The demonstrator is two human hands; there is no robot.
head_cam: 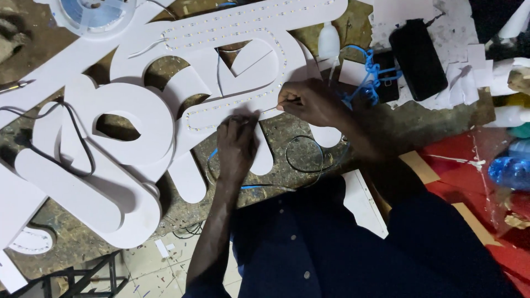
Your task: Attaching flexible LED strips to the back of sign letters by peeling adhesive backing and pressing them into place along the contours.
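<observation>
- Left hand (pixel 236 144) presses flat, fingers together, on the white cut-out sign (pixel 221 72), likely pinning it to the desk (pixel 287 138).
- Right hand (pixel 309 102), at 2 o'clock from it, has its grip pinched on a thin wire (pixel 269 112) (end hidden) beside the LED strip (pixel 232 107).
- A white bottle (pixel 329 40) stands beyond, at 12 o'clock.

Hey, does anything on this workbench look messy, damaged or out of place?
Yes. White paper scraps lie strewn around the black case at the top right, and white paint streaks mark the red sheet. The bench is grimy and worn.
</observation>
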